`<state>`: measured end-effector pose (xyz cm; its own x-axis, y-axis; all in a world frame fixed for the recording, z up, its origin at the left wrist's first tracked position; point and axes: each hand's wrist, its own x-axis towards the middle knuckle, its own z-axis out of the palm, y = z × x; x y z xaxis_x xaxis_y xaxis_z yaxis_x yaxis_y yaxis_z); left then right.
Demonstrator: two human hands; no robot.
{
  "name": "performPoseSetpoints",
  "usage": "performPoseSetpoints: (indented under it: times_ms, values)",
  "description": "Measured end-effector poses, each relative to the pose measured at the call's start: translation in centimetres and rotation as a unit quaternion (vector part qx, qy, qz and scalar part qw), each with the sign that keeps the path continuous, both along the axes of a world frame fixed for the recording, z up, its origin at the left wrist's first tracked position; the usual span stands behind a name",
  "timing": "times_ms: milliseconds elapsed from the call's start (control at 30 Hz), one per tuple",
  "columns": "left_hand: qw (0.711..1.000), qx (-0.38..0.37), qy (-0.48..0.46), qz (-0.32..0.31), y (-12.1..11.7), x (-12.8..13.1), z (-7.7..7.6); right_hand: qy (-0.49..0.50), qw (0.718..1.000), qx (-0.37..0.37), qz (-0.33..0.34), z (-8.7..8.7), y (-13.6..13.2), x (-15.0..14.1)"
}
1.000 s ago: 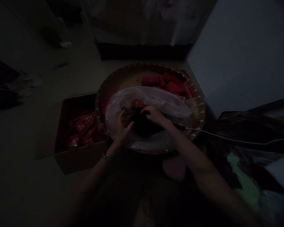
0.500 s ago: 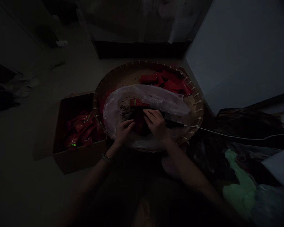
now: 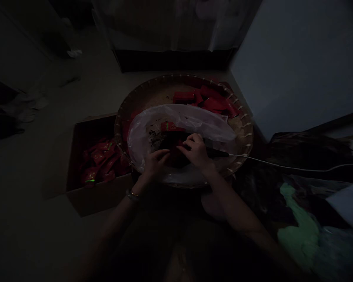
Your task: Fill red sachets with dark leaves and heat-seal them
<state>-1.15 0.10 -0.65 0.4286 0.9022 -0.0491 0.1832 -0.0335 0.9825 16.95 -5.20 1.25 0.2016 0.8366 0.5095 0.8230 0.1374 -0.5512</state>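
A dark red packet (image 3: 175,152) lies between my two hands, its outline mostly lost in shadow. My left hand (image 3: 155,162) pinches its left side, thumb and fingers closed. On the other side my right hand (image 3: 197,152) grips the packet's upper right part with bent fingers. Just beyond them, a red packet with a green mark (image 3: 172,126) lies on a crumpled clear plastic sheet (image 3: 191,113). Dark loose shreds (image 3: 155,137) are scattered beside it. A black handle (image 3: 219,152) with a white cord (image 3: 270,163) sticks out to the right of my right hand.
The plastic lies in a round woven basket tray (image 3: 247,129). Flat red packets (image 3: 211,102) are piled at its back right. A cardboard box (image 3: 97,201) with several filled red packets (image 3: 98,158) stands left. Clothes and bags (image 3: 300,231) lie right, near a pale wall (image 3: 300,58).
My right hand has shifted slightly right, its fingers more bent now. My left hand has moved slightly, still at the packet's left side. The view has shifted a little.
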Motion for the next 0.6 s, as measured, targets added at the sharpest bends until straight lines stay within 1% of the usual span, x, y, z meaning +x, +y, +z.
performPoseSetpoints:
  times_ms: [67, 133, 233, 367, 467, 533, 600]
  values:
    - [1.000, 0.007, 0.003, -0.002, 0.2, -0.1, 0.0, -0.010, 0.999, -0.012, 0.051, 0.2, -0.2, 0.1]
    - [1.000, -0.007, -0.009, 0.009, 0.4, -0.2, 0.1, -0.002, 0.996, -0.020, 0.089, 0.2, -0.4, 0.1]
    - [0.997, -0.039, -0.035, 0.054, 0.6, -0.1, 0.3, 0.042, 0.995, -0.025, 0.083, 0.1, -0.9, -0.1]
    - [0.984, -0.087, -0.103, 0.115, 0.7, 0.3, 0.1, 0.146, 0.985, -0.060, 0.063, 0.1, -1.5, -1.0]
    - [0.978, -0.109, -0.135, 0.114, 0.7, 0.5, -0.3, 0.238, 0.961, -0.120, 0.071, 0.4, -1.7, -1.6]
    - [0.983, -0.100, -0.124, 0.095, 0.7, 0.5, -0.5, 0.296, 0.935, -0.163, 0.107, 0.5, -1.6, -1.6]
    - [0.989, -0.087, -0.101, 0.072, 0.8, 0.4, -0.6, 0.351, 0.900, -0.204, 0.161, 0.5, -1.5, -1.4]
